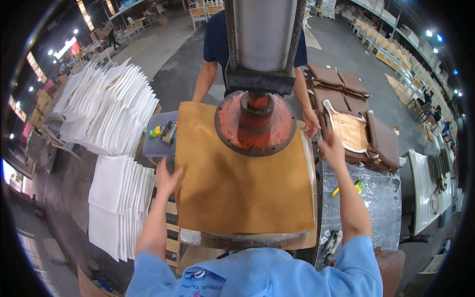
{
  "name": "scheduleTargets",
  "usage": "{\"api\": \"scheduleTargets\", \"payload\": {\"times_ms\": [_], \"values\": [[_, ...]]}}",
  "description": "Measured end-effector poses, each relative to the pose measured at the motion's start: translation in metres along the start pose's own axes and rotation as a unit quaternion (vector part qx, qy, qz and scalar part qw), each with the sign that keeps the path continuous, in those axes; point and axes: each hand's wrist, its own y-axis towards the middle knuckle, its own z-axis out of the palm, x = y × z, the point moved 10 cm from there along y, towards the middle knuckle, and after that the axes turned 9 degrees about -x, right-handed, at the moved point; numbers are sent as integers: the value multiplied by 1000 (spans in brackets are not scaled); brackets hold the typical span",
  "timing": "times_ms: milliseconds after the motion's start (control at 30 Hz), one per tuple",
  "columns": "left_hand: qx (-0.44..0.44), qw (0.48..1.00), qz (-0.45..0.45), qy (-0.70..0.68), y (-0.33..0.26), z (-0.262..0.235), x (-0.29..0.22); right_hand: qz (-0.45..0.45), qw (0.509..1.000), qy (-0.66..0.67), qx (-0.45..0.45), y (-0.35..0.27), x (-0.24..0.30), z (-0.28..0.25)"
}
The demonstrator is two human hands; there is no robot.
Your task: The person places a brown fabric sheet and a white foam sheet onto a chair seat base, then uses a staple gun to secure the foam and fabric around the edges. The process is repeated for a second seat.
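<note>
Currently, left hand (167, 179) and right hand (333, 150) are spreading loose fingers beside 1 brown sheet (247, 198); 1 press (255, 126) is partly hiding it.

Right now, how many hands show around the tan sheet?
3: left hand by the tan sheet's left edge, right hand and a co-worker's hand by its right. The co-worker's other hand is hidden.

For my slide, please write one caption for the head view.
A person's left hand and right hand flank a brown sheet under a round red press.
</note>
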Motion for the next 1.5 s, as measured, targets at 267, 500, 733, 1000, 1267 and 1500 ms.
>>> {"api": "scheduleTargets", "payload": {"times_ms": [267, 500, 733, 1000, 1267, 1500], "values": [[153, 845, -457, -231, -221, -10, 101, 197, 966, -166, 21, -287, -34, -17], [154, 773, -474, -394, -212, -12, 99, 128, 970, -205, -23, -302, -2, -21], [130, 841, -363, -380, -207, -41, 98, 216, 975, -21, -43, -305, -32, -57], [141, 860, -356, -338, -236, -11, 113, 352, 935, 50, 7, -361, -93, -55], [126, 831, -403, -363, -238, 12, 124, 277, 960, -30, 22, -356, -90, -69], [57, 922, -321, -210, -250, 3, 135, -70, 993, -60, 67, -350, 94, 27]]}}
